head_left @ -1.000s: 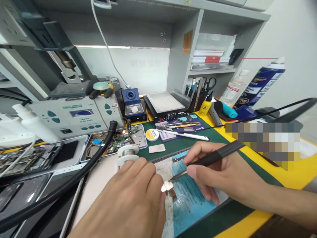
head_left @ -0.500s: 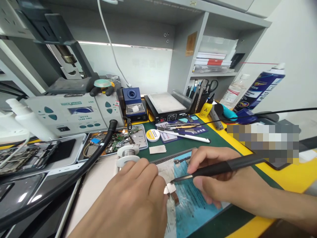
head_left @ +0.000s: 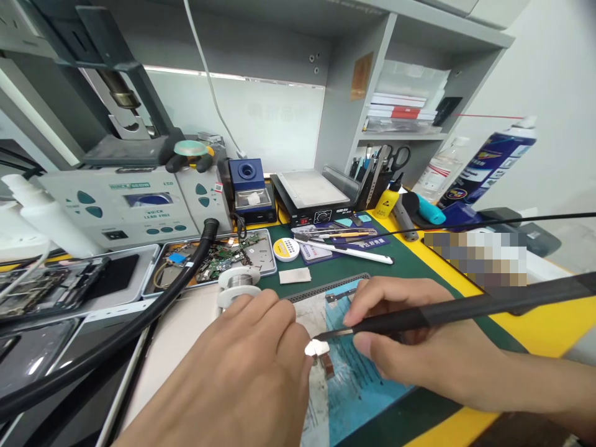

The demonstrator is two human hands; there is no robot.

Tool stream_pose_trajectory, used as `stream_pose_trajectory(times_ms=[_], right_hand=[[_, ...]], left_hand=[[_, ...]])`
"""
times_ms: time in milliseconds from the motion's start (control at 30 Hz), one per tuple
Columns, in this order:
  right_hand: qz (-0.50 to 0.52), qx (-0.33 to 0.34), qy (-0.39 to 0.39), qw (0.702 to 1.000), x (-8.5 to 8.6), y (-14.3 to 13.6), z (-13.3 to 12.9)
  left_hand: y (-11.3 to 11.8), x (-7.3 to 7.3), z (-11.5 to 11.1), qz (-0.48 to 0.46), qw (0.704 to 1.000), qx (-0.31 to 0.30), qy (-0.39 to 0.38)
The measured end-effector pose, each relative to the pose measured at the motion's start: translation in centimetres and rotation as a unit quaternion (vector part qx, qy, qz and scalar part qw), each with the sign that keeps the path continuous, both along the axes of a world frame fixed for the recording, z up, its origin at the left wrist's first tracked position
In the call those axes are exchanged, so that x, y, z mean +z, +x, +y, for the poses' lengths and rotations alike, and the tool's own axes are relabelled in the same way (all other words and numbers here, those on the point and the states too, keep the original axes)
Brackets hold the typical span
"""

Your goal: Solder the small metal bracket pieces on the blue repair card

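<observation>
My right hand (head_left: 410, 335) is closed round a black soldering iron (head_left: 400, 318) in a pen-like grip. Its narrow metal tip points left and meets or nearly meets a small bright metal part with a brown flex strip (head_left: 328, 365). My left hand (head_left: 251, 366) is curled at the left edge of that part and appears to hold it; my fingertips are hidden behind the knuckles. Beneath lies a blue and grey work pad (head_left: 358, 397). A solder wire spool (head_left: 238, 282) stands just beyond my left knuckles.
A black hose (head_left: 186, 292) runs across the left side, past a tray of circuit boards (head_left: 265, 248). Behind are a rework station (head_left: 116, 211) and a hot plate (head_left: 310, 189). A white-handled tool (head_left: 358, 252) and a round tin (head_left: 285, 249) lie beyond the pad.
My right hand and the soldering iron have shifted slightly left, and the iron lies flatter. The metal part now looks brighter and tilted. The view has moved a little.
</observation>
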State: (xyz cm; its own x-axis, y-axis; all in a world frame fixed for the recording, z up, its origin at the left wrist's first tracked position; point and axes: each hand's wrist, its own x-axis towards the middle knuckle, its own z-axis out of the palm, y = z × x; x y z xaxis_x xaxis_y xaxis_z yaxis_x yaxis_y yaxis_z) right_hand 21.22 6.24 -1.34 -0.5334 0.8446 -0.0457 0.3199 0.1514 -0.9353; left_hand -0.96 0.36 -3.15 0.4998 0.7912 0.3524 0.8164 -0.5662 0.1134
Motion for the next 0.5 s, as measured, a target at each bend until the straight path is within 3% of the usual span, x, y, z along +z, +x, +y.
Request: stream_pose_trajectory(times_ms=[500], right_hand=[[-0.021, 0.0, 0.049, 0.999, -0.08, 0.18, 0.02]], left_hand=[[0.24, -0.21, 0.11, -0.042, 0.999, 0.021, 0.015]])
